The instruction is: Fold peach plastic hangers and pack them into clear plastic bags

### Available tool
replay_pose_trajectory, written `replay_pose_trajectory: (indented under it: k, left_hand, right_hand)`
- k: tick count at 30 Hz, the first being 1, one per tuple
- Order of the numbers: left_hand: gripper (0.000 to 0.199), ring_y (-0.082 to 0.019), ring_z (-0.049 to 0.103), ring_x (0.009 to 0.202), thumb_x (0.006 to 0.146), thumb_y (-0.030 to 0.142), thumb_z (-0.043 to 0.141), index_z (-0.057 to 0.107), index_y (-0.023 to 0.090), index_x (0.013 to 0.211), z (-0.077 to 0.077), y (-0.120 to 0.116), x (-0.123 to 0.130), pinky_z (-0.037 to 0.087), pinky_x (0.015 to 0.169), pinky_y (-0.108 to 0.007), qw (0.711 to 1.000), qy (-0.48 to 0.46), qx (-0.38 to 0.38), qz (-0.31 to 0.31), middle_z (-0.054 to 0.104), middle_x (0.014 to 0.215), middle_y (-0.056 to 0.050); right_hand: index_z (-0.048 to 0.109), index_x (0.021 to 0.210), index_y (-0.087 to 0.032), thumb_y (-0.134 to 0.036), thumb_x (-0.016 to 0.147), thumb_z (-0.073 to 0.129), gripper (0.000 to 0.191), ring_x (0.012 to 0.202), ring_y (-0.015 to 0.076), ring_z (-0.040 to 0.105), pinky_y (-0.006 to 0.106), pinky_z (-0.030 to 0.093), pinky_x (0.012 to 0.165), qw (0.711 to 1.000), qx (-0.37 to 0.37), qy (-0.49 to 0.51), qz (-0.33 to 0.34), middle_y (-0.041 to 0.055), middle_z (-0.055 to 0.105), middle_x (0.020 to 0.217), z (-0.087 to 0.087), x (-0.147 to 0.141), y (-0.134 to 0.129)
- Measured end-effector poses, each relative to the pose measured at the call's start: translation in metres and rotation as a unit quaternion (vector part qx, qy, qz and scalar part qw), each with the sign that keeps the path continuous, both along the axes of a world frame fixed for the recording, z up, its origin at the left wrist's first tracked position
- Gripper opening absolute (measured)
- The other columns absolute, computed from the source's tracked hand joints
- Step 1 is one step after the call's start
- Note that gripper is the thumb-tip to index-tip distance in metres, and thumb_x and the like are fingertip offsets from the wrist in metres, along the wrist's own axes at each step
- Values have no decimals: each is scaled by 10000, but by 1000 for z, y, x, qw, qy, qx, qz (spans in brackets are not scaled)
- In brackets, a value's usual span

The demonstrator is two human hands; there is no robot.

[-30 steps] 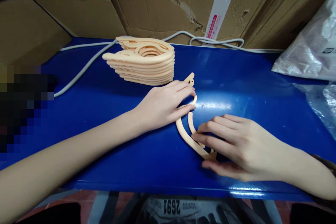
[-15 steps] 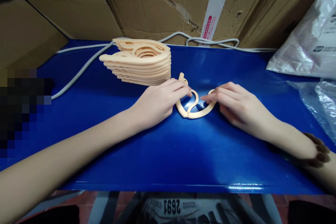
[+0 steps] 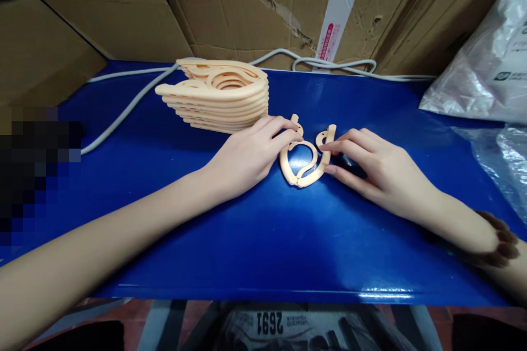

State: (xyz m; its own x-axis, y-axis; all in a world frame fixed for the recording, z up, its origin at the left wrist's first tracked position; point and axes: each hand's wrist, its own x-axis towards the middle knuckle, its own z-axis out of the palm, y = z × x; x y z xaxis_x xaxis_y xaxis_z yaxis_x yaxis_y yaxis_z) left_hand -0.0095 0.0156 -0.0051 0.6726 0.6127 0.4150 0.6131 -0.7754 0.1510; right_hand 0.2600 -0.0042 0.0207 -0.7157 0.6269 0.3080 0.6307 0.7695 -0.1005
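Note:
A beige plastic folding hanger [image 3: 315, 177] lies on the blue table, its two arms folded up from a joint at the near end and a curved hook piece between them. My left hand [image 3: 263, 148] grips the left arm with bent fingers; the thumb is mostly hidden behind the hand. On the other side my right hand [image 3: 374, 167] has its fingertips and thumb at the right arm, pinching it near its upper half. Just behind my left hand stands a neat stack of matching beige hangers [image 3: 230, 104].
Cardboard boxes [image 3: 230, 5] wall off the back of the blue table [image 3: 263, 247]. A grey cable [image 3: 132, 105] runs along the rear and left. At the right lie a filled plastic bag [image 3: 481, 66] and loose clear film [image 3: 498, 159].
The hanger's right arm has swung inward to the left, closer to the left arm. My right thumb now shows apart from the fingers; my left hand has barely moved.

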Motion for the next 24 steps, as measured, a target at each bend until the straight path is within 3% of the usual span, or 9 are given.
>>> replay_pose_trajectory:
  k: [4,9,17,20,24]
  left_hand:
    - [343,-266,625,1245,1029,100,446,627,111,1320,0,1,1,593,993,-402,1000,3,-5,-7,651,1374,-139]
    - [342,-283,611,1274,1034,146,459,611,105,1338,-2,3,-1,573,1042,-440,1000,-10,-23,-13,632,1387,-154]
    - [452,-376,413,1499,981,219,501,555,80,1408,-1,4,-2,387,1229,-588,997,3,-34,-70,553,1500,-200]
    - [581,-382,364,1541,972,380,592,506,90,1469,0,2,-1,366,1244,-584,995,7,-68,-75,506,1559,-211]
    - [792,-375,418,1517,933,610,663,459,104,1507,-1,2,-1,373,1242,-559,990,10,-100,-95,509,1570,-218]
  right_hand:
    - [661,1298,-94,-438,1046,523,448,978,283,653,409,531,838,1000,6,-20,-1,159,689,1113,-1,1,1]
    - [647,1301,-97,-453,1044,519,457,984,290,640,419,523,852,1000,5,-17,2,160,678,1129,-1,3,1]
    - [611,1372,-118,-599,969,600,628,1017,303,655,437,523,871,999,-24,5,21,172,694,1190,1,5,4]
    - [595,1410,-167,-632,916,666,682,1177,329,643,483,514,978,997,-60,15,56,177,680,1335,0,5,6]
    - [547,1495,-252,-425,999,618,531,1428,312,536,543,463,1123,987,-130,19,93,134,586,1541,0,4,4]
